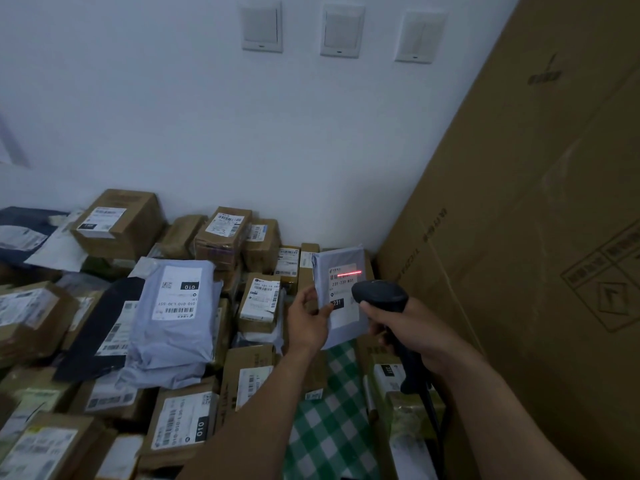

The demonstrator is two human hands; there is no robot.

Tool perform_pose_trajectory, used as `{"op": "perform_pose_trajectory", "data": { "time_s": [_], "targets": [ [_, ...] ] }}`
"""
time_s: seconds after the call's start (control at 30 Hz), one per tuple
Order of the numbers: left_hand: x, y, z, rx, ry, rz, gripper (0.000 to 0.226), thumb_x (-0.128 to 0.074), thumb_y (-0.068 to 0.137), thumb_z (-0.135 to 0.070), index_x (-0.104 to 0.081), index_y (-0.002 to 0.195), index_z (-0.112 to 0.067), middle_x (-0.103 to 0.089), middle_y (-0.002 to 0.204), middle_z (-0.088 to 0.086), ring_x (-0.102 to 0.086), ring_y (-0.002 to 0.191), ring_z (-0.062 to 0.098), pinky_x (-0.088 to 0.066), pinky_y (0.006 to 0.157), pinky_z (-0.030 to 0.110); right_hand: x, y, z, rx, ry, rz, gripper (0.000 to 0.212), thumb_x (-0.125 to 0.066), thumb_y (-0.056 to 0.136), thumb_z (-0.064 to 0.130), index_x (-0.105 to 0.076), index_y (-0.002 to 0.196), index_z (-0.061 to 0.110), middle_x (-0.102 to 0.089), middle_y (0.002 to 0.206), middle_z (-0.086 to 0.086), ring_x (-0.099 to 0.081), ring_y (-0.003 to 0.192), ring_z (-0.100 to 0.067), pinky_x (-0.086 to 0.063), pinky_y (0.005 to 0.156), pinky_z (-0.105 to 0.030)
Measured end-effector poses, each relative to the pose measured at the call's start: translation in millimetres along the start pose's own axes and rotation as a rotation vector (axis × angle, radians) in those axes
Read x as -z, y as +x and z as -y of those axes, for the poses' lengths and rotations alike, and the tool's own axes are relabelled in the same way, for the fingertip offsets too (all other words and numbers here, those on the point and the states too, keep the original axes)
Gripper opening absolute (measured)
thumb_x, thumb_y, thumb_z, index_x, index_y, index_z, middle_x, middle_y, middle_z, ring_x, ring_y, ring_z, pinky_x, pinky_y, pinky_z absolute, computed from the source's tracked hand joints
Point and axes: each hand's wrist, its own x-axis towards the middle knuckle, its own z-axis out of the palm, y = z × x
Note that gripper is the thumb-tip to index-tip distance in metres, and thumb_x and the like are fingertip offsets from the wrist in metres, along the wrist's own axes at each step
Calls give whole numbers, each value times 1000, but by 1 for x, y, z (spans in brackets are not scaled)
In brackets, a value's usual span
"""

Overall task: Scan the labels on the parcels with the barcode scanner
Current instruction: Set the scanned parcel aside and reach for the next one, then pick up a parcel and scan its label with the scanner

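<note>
Holding up a small grey parcel (344, 332), the left hand (306, 323) pinches its left edge with thumb and fingers, so the white label (341, 289) faces the person. The right hand (408, 327) is wrapped tight round the handle of the black barcode scanner (379, 294), which sits just in front of the parcel, on its right side. The scanner's head points at the label, and a thin red line (349, 274) glows across the bars near the top of it. I think the parcel is lifted and kept flat like this so the red line can cross all the bars at once. The scan looks like it is happening right now. Many more parcels lie to the left, like a big grey bag (176, 317) and brown boxes (221, 233). Most have their labels facing up, which should make them easy to scan. A green checked cloth (329, 427) lies under the arms. A very big cardboard box (519, 202) stands on the right.
</note>
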Motion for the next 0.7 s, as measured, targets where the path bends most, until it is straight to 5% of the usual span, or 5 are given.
{"op": "perform_pose_trajectory", "data": {
  "time_s": [0.17,0.47,0.7],
  "targets": [
    [-3,15,3,-21,33,-4,42,-72,92,-6,-54,125,-25,-63,124,1,-63,119,24,-60,91,39,3,16,-1,7,23,8,24,-73,94,33,-70,110,15,-71,78,-5,-62,61,-13,-50,54,-25],
    [-18,97,3,28,224,-16,44,-56,104,-13,-49,147,-16,-61,139,9,-56,130,28,-49,105,45,21,92,-7,-99,25,-51,21,-72,96,34,-71,108,17,-74,91,-5,-63,69,-14,-50,63,-31],
    [-31,190,25,93,360,-89,38,-47,106,-12,-49,144,-18,-63,134,11,-60,124,31,-53,99,42,26,143,-27,-221,63,-62,20,-70,97,29,-69,111,13,-72,94,-9,-60,65,-14,-48,59,-29]
  ]
}}
